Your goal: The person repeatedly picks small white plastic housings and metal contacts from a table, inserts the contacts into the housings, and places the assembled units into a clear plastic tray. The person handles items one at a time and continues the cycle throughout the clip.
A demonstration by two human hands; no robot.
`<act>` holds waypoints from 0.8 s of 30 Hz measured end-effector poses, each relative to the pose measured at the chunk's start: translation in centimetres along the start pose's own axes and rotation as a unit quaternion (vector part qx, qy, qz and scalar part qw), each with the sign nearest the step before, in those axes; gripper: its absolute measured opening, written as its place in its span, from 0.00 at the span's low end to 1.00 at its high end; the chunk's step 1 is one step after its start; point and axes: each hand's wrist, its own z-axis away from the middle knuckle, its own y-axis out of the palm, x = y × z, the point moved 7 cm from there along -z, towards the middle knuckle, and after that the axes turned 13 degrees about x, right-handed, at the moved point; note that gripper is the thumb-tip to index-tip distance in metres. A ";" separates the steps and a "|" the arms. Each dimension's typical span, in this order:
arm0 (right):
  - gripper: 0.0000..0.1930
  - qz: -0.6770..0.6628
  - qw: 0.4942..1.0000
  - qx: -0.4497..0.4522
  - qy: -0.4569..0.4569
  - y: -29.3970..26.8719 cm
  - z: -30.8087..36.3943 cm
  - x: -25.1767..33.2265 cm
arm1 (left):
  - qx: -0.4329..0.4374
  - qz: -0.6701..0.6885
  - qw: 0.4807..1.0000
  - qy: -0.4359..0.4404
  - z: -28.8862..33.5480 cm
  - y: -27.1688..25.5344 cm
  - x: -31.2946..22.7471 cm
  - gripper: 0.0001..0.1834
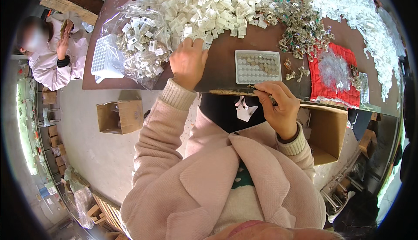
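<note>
My left hand (189,64) is at the near edge of a large heap of small white plastic cases (204,5). Its fingers are curled and closed, and their tips are partly hidden. Whether they grip one of the cases is unclear. Over the table's front edge, my right hand (281,108) pinches a small metal part (251,86) between thumb and forefinger. Just beyond that hand sits a white tray (238,68) of round wells, with grey discs in its far rows. A pile of small metal and clear parts (302,24) lies behind and to the right.
To the left are a clear bag of white assembled pieces (146,44) and a white perforated tray stack (106,59). Clear bits lie on a red cloth (314,81) at the right. Cardboard boxes (130,116) stand below the table. Another person (56,53) sits at far left.
</note>
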 end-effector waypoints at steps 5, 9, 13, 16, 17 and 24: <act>0.09 -0.030 0.999 0.003 0.023 -0.5 0.2 -0.6 | -0.064 0.028 0.997 0.014 0.5 -1.0 0.2 0.07; 0.08 -0.116 0.989 0.038 0.086 0.4 0.1 -1.9 | -0.118 0.127 0.985 -0.004 1.5 -2.2 1.5 0.05; 0.07 -0.210 0.971 0.027 0.108 2.0 -0.3 -2.5 | -0.112 0.279 0.950 -0.079 1.9 -2.2 3.6 0.06; 0.07 -0.234 0.964 0.026 0.123 2.8 -0.5 -2.7 | -0.044 0.360 0.914 -0.179 2.9 -0.7 4.5 0.07; 0.08 -0.240 0.962 0.027 0.128 2.9 -0.6 -2.8 | -0.032 0.361 0.913 -0.186 3.1 -0.4 4.5 0.08; 0.08 -0.266 0.956 0.012 0.120 3.9 -1.5 -2.5 | -0.044 0.305 0.944 -0.116 3.5 -0.3 3.8 0.08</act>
